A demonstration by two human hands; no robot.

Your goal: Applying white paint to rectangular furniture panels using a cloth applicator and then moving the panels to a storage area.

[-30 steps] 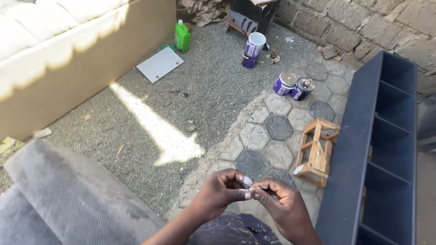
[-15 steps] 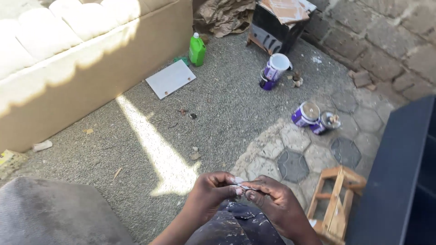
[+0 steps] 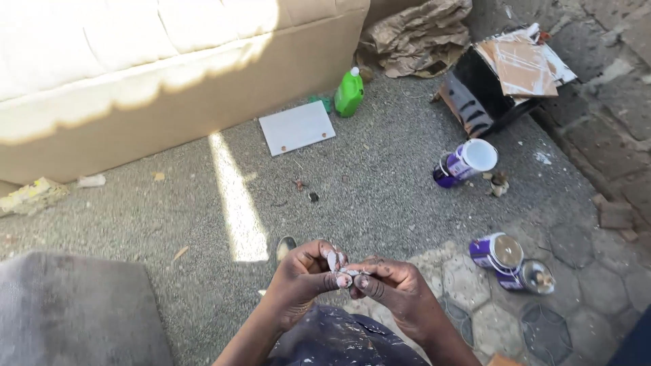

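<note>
My left hand [image 3: 302,278] and my right hand [image 3: 393,285] meet low in the middle of the view, above my paint-spattered dark trousers [image 3: 339,342]. The fingertips of both hands pinch one small whitish object [image 3: 342,272] between them; it is too small to tell what it is. White paint marks the fingertips. The nearest things on the ground are two purple paint tins [image 3: 510,261] lying to the right on the hexagonal paving.
A beige sofa base [image 3: 169,102] runs along the back left. A white board [image 3: 297,127] and a green bottle [image 3: 350,92] lie before it. A purple tin with a white lid [image 3: 466,163], a black box [image 3: 498,81], crumpled brown paper [image 3: 413,37] and a grey cushion [image 3: 74,308] are about.
The view has swung left and forward: the dark blue shelf and wooden stool have left the frame on the right. Both hands stay together on the small object.
</note>
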